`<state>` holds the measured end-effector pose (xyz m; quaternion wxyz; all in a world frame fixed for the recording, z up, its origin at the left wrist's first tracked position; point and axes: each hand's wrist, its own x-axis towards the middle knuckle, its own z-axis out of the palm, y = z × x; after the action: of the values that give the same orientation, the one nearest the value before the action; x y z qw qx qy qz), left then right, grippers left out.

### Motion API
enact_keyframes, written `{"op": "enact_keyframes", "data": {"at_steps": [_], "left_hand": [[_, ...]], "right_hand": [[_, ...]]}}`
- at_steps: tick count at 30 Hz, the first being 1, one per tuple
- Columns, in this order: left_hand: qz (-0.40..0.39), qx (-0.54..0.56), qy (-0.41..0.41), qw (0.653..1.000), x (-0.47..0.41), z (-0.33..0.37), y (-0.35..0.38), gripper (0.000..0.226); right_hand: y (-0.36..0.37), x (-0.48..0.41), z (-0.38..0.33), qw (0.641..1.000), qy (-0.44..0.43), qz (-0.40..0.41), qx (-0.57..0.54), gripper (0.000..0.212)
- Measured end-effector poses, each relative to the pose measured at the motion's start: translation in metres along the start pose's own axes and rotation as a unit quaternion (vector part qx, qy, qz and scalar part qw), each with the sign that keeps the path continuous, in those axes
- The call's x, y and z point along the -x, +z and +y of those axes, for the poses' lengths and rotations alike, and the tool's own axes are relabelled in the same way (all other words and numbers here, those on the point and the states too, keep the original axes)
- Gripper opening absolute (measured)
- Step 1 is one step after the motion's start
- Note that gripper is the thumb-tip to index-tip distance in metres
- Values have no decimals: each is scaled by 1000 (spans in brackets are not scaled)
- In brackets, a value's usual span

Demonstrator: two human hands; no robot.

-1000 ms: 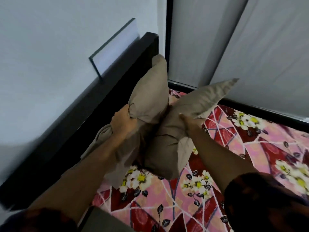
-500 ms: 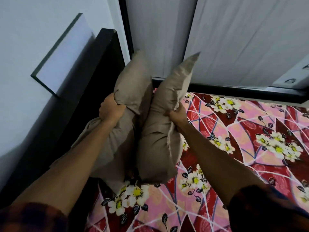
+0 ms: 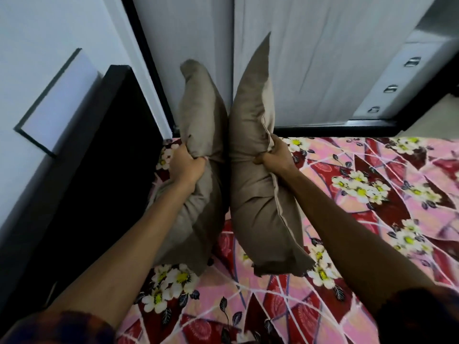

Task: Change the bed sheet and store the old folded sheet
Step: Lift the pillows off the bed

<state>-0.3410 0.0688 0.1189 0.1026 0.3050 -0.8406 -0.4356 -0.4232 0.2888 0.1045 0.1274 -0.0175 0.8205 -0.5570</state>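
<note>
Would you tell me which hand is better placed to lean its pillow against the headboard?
Probably the left: the left hand grips the left pillow next to the headboard, while the right hand holds the right pillow farther out over the sheet.

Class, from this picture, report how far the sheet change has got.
Done: unclear; a floral sheet covers the bed, old or new I cannot tell. In hand: left hand grips the left pillow, right hand the right pillow, both upright. Left: no folded sheet shows, so storing seems pending.
</note>
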Motion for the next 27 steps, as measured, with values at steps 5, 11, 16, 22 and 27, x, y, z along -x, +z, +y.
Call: {"op": "enact_keyframes", "data": {"at_steps": [5,11,16,22,27], "left_hand": [[-19,38,4,999,87,50,72,55],[-34,39,16,999,206,107,175,60],[-55,84,30,995,319,154,275,54],[-106,88,40,990,420,222,373,52],[-166,92,52,980,478,273,458,55]], "right_hand": [[-95,51,36,999,6,51,9,80],[-240,121,98,995,-1,86,48,76],[-365,168,178,990,-6,121,68,78],[-500,241,208,979,36,162,117,79],[-607,270,250,969,66,197,130,77]]}}
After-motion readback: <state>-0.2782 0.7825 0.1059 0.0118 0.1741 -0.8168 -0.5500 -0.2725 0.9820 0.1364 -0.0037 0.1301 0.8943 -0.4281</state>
